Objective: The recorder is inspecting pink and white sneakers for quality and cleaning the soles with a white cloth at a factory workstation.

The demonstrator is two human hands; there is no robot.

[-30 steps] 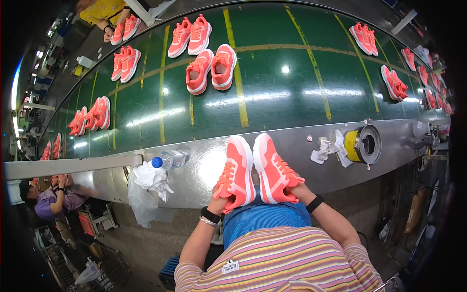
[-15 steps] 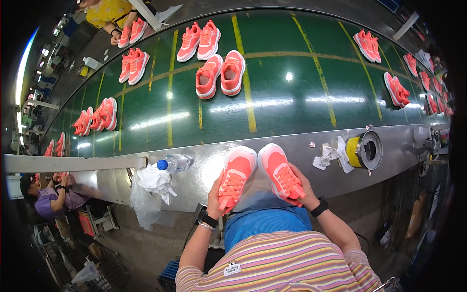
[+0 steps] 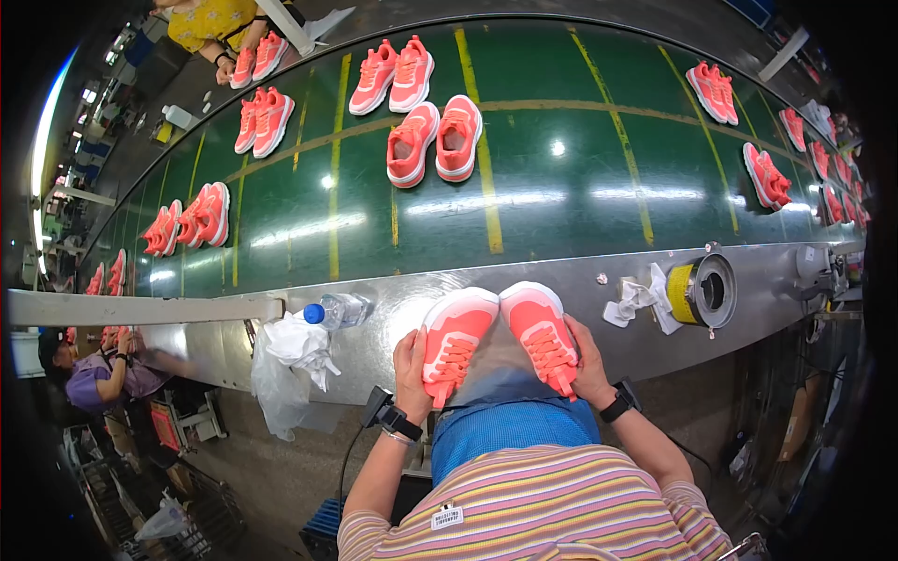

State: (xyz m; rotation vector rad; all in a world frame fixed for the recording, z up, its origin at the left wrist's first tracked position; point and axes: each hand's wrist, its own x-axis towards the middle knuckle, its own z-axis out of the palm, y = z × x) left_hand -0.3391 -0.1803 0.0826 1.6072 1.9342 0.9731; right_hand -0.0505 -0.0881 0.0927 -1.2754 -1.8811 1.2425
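Observation:
My left hand [image 3: 409, 376] grips a coral sneaker [image 3: 457, 338] with a white sole and coral laces, closed along its outer side. In my right hand [image 3: 587, 366] is the matching sneaker [image 3: 540, 329], held the same way. Both shoes point away from me over the metal ledge, toes near each other and heels toward my body. My fingers under the shoes are hidden. Beyond the ledge, a pair of like sneakers [image 3: 412, 145] sits on the green conveyor belt [image 3: 561, 215], with another pair [image 3: 412, 75] just behind.
On the metal ledge [image 3: 393, 355] are a clear bottle [image 3: 344, 310] with a blue cap, crumpled white paper [image 3: 301, 344] with a plastic bag, more paper scraps [image 3: 638, 297] and a yellow-and-silver tin [image 3: 700, 288]. A white bar [image 3: 140, 310] crosses at left. Co-workers [image 3: 210, 28] handle shoes across the belt.
The two held sneakers have turned, the left one's toe swinging rightward, so the toes nearly meet. The shoes on the belt have shifted slightly to the right.

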